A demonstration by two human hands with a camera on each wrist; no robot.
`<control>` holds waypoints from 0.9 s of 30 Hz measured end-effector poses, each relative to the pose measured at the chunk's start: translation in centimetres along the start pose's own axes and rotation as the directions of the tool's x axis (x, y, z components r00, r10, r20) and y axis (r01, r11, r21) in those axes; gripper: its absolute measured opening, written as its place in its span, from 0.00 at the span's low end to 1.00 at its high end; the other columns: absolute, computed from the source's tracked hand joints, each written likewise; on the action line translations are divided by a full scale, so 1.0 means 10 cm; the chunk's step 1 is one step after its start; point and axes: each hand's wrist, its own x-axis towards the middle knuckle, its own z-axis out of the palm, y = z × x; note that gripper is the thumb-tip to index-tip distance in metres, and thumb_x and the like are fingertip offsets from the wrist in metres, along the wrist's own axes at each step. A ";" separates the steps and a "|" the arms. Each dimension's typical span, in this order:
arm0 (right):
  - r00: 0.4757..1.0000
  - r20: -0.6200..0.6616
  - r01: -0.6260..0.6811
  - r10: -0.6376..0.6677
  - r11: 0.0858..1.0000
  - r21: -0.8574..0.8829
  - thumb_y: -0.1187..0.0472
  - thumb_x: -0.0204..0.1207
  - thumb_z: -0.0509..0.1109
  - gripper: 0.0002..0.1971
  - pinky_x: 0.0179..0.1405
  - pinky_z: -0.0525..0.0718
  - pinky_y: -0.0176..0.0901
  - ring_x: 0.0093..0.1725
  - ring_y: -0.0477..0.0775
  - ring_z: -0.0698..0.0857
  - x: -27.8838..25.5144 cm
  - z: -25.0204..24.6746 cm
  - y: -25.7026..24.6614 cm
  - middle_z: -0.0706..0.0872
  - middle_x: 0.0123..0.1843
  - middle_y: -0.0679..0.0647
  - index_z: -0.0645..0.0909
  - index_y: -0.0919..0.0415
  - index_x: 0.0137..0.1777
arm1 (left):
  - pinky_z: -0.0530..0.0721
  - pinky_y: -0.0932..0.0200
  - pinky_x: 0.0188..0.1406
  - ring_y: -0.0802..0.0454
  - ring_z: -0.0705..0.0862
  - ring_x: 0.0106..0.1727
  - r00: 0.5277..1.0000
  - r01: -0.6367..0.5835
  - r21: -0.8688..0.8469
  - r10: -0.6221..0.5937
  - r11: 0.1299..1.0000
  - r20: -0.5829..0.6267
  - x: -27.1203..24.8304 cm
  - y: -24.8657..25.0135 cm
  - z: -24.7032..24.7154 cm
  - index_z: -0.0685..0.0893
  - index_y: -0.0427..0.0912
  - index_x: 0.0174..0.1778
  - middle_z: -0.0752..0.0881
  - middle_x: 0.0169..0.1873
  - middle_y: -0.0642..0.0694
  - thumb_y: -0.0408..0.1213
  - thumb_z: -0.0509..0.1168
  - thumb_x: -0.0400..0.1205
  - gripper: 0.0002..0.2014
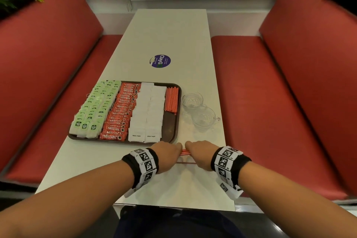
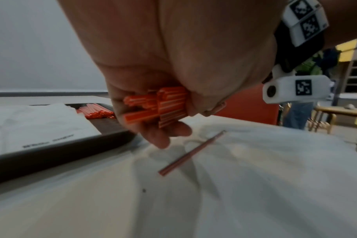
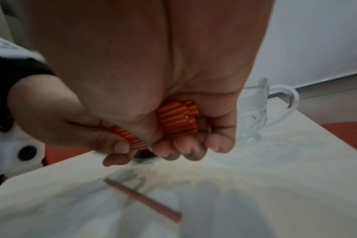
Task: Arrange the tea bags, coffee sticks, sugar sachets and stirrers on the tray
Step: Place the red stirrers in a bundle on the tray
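A dark brown tray (image 1: 172, 127) lies on the white table. It carries green tea bags (image 1: 94, 108), red coffee sticks (image 1: 121, 114), white sugar sachets (image 1: 147, 112) and a pile of red stirrers (image 1: 171, 101) at its right end. Just in front of the tray, both hands grip one bundle of red-and-white stirrers (image 1: 184, 151): my left hand (image 1: 167, 155) holds its left end (image 2: 163, 106), my right hand (image 1: 201, 155) its right end (image 3: 177, 119). One loose stirrer (image 1: 186, 163) lies on the table below the hands (image 2: 190, 153) (image 3: 143, 199).
Two clear glass cups (image 1: 193, 100) (image 1: 203, 119) stand on the table right of the tray; one shows in the right wrist view (image 3: 257, 109). A round blue sticker (image 1: 160, 61) sits mid-table. Red padded benches (image 1: 48, 83) (image 1: 280, 92) flank the table.
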 end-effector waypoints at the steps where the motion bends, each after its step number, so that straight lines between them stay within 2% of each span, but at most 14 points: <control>1: 1.000 -0.022 0.001 -0.001 1.000 0.012 0.70 0.82 0.62 0.11 0.40 0.72 0.50 0.40 0.59 0.77 0.00 -0.05 0.01 0.78 0.40 0.56 0.70 0.63 0.63 | 0.79 0.47 0.39 0.40 0.82 0.38 1.000 0.017 -0.095 -0.018 0.995 -0.009 -0.01 -0.03 -0.04 0.72 0.37 0.58 0.85 0.43 0.39 0.35 0.53 0.88 0.07; 4: 0.994 -0.109 0.033 -0.017 0.990 0.141 0.62 0.87 0.61 0.07 0.41 0.73 0.48 0.42 0.57 0.79 0.00 -0.20 0.05 0.84 0.48 0.58 0.74 0.60 0.61 | 0.77 0.51 0.40 0.47 0.79 0.38 0.996 0.021 -0.256 -0.044 0.967 -0.081 -0.03 -0.16 -0.20 0.73 0.44 0.58 0.81 0.41 0.47 0.48 0.56 0.90 0.12; 6: 0.984 -0.174 0.088 -0.045 0.965 0.249 0.51 0.87 0.63 0.11 0.44 0.77 0.47 0.45 0.55 0.81 -0.01 -0.31 0.10 0.86 0.50 0.55 0.78 0.58 0.61 | 0.73 0.55 0.40 0.50 0.78 0.38 0.991 0.003 -0.244 -0.035 0.970 -0.128 -0.05 -0.24 -0.29 0.74 0.47 0.55 0.79 0.40 0.51 0.52 0.56 0.89 0.12; 8: 0.961 -0.272 0.141 -0.045 0.929 0.344 0.43 0.84 0.66 0.17 0.42 0.79 0.44 0.42 0.50 0.82 -0.03 -0.39 0.16 0.86 0.44 0.50 0.83 0.56 0.59 | 0.69 0.58 0.36 0.53 0.75 0.36 0.985 0.004 -0.238 -0.045 0.971 -0.165 -0.07 -0.27 -0.35 0.74 0.48 0.51 0.76 0.36 0.54 0.52 0.55 0.89 0.11; 10: 0.930 -0.367 0.167 0.012 0.877 0.451 0.41 0.83 0.67 0.18 0.35 0.75 0.37 0.34 0.44 0.78 -0.03 -0.44 0.19 0.82 0.35 0.46 0.86 0.56 0.53 | 0.67 0.59 0.34 0.54 0.76 0.37 0.978 0.009 -0.274 -0.066 0.962 -0.198 -0.07 -0.29 -0.40 0.75 0.48 0.50 0.77 0.37 0.54 0.51 0.56 0.89 0.11; 13: 0.897 -0.433 0.198 0.082 0.803 0.562 0.42 0.82 0.68 0.17 0.30 0.69 0.33 0.29 0.42 0.74 0.03 -0.45 0.18 0.78 0.29 0.44 0.89 0.54 0.48 | 0.76 0.56 0.43 0.51 0.80 0.45 0.963 -0.024 -0.318 -0.064 0.948 -0.262 -0.09 -0.32 -0.46 0.80 0.47 0.55 0.83 0.45 0.49 0.50 0.58 0.88 0.11; 16: 0.875 -0.472 0.226 0.107 0.772 0.594 0.43 0.83 0.68 0.19 0.28 0.67 0.37 0.26 0.44 0.71 0.12 -0.45 0.16 0.75 0.25 0.47 0.88 0.55 0.39 | 0.80 0.56 0.50 0.53 0.83 0.48 0.923 -0.119 -0.392 -0.043 0.912 -0.382 -0.14 -0.43 -0.47 0.84 0.50 0.59 0.86 0.48 0.51 0.54 0.67 0.83 0.15; 18: 0.863 -0.488 0.236 0.130 0.751 0.617 0.45 0.84 0.68 0.20 0.28 0.66 0.41 0.26 0.45 0.69 0.18 -0.47 0.17 0.73 0.24 0.49 0.84 0.53 0.32 | 0.82 0.63 0.45 0.59 0.84 0.43 0.870 -0.173 -0.574 -0.149 0.800 -0.470 -0.18 -0.51 -0.46 0.86 0.52 0.56 0.88 0.44 0.56 0.55 0.74 0.76 0.16; 20: 0.848 -0.502 0.246 0.168 0.715 0.654 0.47 0.84 0.69 0.21 0.29 0.66 0.42 0.26 0.44 0.68 0.23 -0.50 0.18 0.72 0.25 0.49 0.83 0.57 0.31 | 0.84 0.64 0.36 0.60 0.86 0.34 0.802 -0.223 -0.772 -0.338 0.595 -0.492 -0.20 -0.56 -0.48 0.87 0.52 0.50 0.89 0.39 0.55 0.51 0.76 0.75 0.12; 21: 0.842 -0.509 0.250 0.178 0.707 0.661 0.47 0.84 0.69 0.21 0.28 0.66 0.40 0.26 0.44 0.68 0.26 -0.51 0.18 0.72 0.25 0.49 0.83 0.58 0.31 | 0.86 0.62 0.33 0.58 0.87 0.32 0.791 -0.238 -0.836 -0.401 0.494 -0.462 -0.18 -0.57 -0.49 0.87 0.50 0.49 0.89 0.38 0.52 0.51 0.74 0.77 0.10; 23: 0.837 -0.516 0.259 0.180 0.701 0.665 0.48 0.84 0.69 0.21 0.28 0.67 0.35 0.26 0.43 0.70 0.31 -0.53 0.14 0.72 0.24 0.45 0.80 0.53 0.29 | 0.87 0.58 0.33 0.54 0.88 0.31 0.823 -0.259 -0.902 -0.411 0.344 -0.393 -0.15 -0.56 -0.50 0.87 0.48 0.50 0.90 0.38 0.48 0.53 0.68 0.81 0.13; 24: 0.836 -0.519 0.260 0.180 0.703 0.662 0.48 0.84 0.68 0.20 0.28 0.67 0.35 0.26 0.42 0.71 0.34 -0.53 0.12 0.73 0.24 0.44 0.80 0.51 0.30 | 0.88 0.56 0.33 0.52 0.87 0.30 0.847 -0.263 -0.917 -0.383 0.299 -0.368 -0.12 -0.54 -0.50 0.88 0.46 0.50 0.89 0.35 0.48 0.54 0.66 0.81 0.14; 25: 0.832 -0.523 0.258 0.183 0.707 0.658 0.48 0.84 0.68 0.19 0.28 0.69 0.36 0.26 0.42 0.72 0.36 -0.54 0.10 0.74 0.25 0.44 0.80 0.50 0.31 | 0.87 0.55 0.32 0.52 0.86 0.29 0.864 -0.258 -0.920 -0.356 0.295 -0.357 -0.10 -0.52 -0.49 0.88 0.46 0.50 0.88 0.32 0.49 0.54 0.67 0.80 0.15; 27: 0.826 -0.527 0.246 0.198 0.715 0.655 0.48 0.84 0.68 0.16 0.30 0.72 0.39 0.27 0.42 0.74 0.38 -0.54 0.09 0.78 0.26 0.45 0.82 0.49 0.34 | 0.82 0.58 0.30 0.57 0.82 0.28 0.877 -0.238 -0.890 -0.309 0.388 -0.369 -0.04 -0.52 -0.45 0.89 0.50 0.49 0.86 0.29 0.53 0.54 0.70 0.79 0.12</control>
